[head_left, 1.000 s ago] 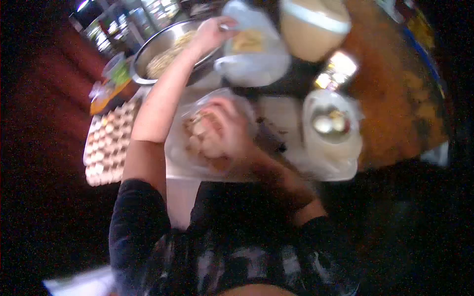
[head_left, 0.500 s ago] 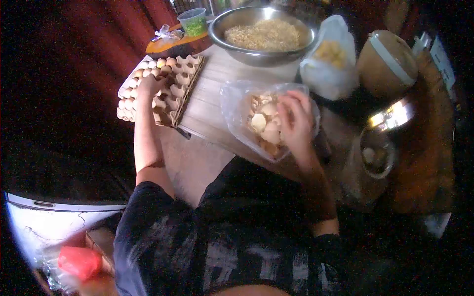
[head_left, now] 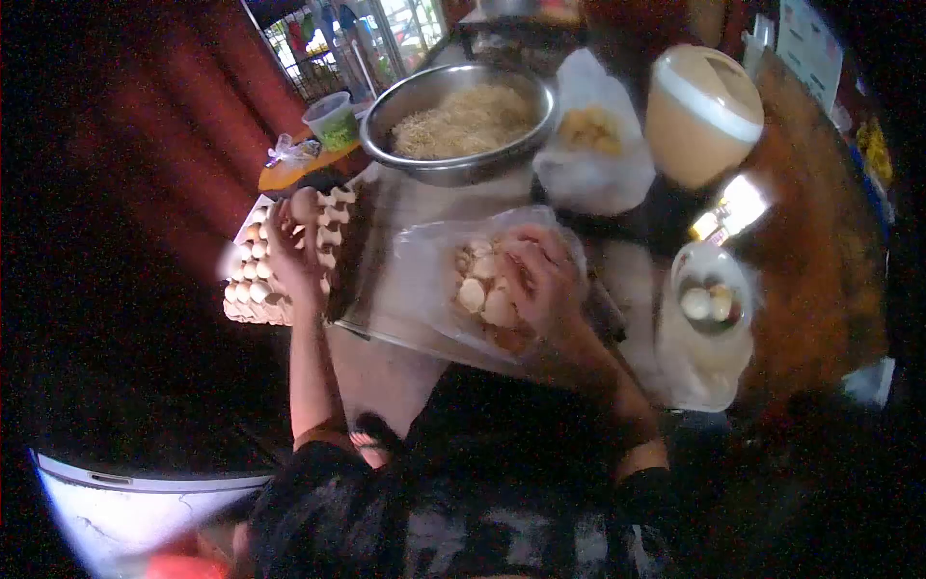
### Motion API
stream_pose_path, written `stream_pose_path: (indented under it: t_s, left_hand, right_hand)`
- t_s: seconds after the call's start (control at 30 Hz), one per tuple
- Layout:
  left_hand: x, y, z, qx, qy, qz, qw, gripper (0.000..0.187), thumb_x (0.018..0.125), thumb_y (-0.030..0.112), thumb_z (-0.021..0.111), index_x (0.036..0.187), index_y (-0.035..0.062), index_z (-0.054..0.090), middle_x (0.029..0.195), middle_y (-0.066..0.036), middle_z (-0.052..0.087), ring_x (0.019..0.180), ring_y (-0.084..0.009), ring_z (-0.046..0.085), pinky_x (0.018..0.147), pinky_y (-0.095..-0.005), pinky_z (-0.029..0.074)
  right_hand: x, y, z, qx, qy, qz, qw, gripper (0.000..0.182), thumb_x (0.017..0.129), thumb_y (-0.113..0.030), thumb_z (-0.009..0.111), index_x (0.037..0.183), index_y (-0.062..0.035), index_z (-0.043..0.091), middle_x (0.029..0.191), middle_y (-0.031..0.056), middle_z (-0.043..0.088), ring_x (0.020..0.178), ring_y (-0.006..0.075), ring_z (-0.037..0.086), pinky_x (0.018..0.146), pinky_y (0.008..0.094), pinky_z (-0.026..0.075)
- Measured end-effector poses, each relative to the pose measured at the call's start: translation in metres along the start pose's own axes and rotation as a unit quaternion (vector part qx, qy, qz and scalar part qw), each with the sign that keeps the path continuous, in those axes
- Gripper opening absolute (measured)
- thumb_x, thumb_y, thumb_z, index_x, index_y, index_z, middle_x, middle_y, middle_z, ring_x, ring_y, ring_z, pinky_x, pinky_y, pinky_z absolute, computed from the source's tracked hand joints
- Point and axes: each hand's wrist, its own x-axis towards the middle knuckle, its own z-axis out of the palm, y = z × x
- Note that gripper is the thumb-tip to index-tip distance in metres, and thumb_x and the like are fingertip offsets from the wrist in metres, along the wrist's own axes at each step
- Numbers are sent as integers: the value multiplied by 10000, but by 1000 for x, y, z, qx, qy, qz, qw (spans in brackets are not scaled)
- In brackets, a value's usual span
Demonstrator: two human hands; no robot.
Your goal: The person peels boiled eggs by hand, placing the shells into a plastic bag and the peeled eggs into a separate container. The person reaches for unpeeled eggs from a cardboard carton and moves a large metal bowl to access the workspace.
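Observation:
At the egg carton (head_left: 330, 234) on the left, my left hand (head_left: 297, 259) has its fingers round a brown egg (head_left: 305, 206), lifted above the cups. Pale eggs (head_left: 258, 270) fill the carton's left side; several cups on the right show no egg. My right hand (head_left: 546, 282) is over the right part of a clear plastic bag (head_left: 422, 253) of eggshells (head_left: 500, 307). Its fingers are bent, with a gap between them and the thumb, and no object shows in it.
Behind the bag are a steel bowl (head_left: 374, 145) of shredded material, a white bag (head_left: 603, 179) with yellowish contents and a tan lidded container (head_left: 690, 135). A clear container (head_left: 712, 372) with round pale items stands at right. A tub (head_left: 335, 124) of greens is back left.
The view has shifted. My left hand, before down among the carton's cups, is now raised with an egg. My right hand has curled lower over the shells.

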Motion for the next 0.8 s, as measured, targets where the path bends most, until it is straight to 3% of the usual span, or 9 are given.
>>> stream_pose_path:
  t_s: [0.03,0.07,0.1,0.17,0.3,0.43,0.57,0.63,0.8]
  left_hand:
    - [-20,26,12,-116,-1,-38,992,442,786,9,656,1202,0,506,1127,-122,589,919,-206,613,782,-298,495]
    - [-37,19,21,69,-36,130,988,440,831,45,606,1250,8,478,1183,-108,562,941,-190,594,800,-300,488]
    - [-57,-2,26,69,-45,119,989,440,831,45,606,1250,8,478,1183,-108,562,941,-190,594,800,-300,488]
    - [-86,-40,36,283,-327,71,899,404,779,171,629,1157,46,560,1068,-174,602,882,-294,619,773,-359,487]
    - [-39,6,35,237,-250,61,937,357,753,54,647,1107,42,596,966,-161,629,846,-288,627,735,-349,491]
    - [-22,86,49,-121,-194,-103,968,368,798,40,640,1154,1,556,1057,-82,611,879,-144,599,743,-249,486]
    - [-56,114,62,-411,-360,-309,778,357,863,139,577,1181,-11,509,1015,-76,619,856,-136,602,668,-217,472]
    - [-70,118,73,-441,-399,-334,731,318,879,157,568,1153,0,526,979,-60,619,819,-109,591,667,-206,467]
    - [-88,122,86,-426,-418,-346,724,316,897,211,562,1138,9,536,941,-34,614,769,-77,565,661,-199,449]
  right_hand:
    - [4,-11,-8,-2,-5,7,1000,226,758,-96,652,968,-50,583,1054,128,535,1002,318,505,843,413,431]
    - [9,-24,-18,10,-1,-19,1000,234,755,-91,654,972,-44,580,1054,134,532,1007,325,501,844,404,433]
    - [10,-31,-22,21,2,-42,999,242,752,-87,656,975,-39,577,1055,140,529,1013,332,498,846,396,435]
    - [1,4,6,53,54,-10,997,172,732,-55,659,895,-45,608,1023,123,556,925,292,548,799,358,451]
    - [2,1,0,25,60,-31,997,191,750,-58,658,933,-31,609,1024,129,558,917,272,553,806,333,445]
    - [1,-2,-3,103,25,13,994,301,766,-81,672,1049,-47,574,1057,144,530,994,308,539,868,367,442]
    - [6,-10,-5,176,8,24,984,467,746,-139,714,1170,-60,536,1119,157,533,1017,308,541,893,366,434]
    - [7,-9,-2,244,12,4,970,620,723,-171,742,1274,-87,472,1204,177,511,1038,306,537,911,374,427]
    - [5,-2,-6,181,-40,23,982,563,741,-101,699,1256,-18,487,1207,121,566,1075,214,562,917,315,425]
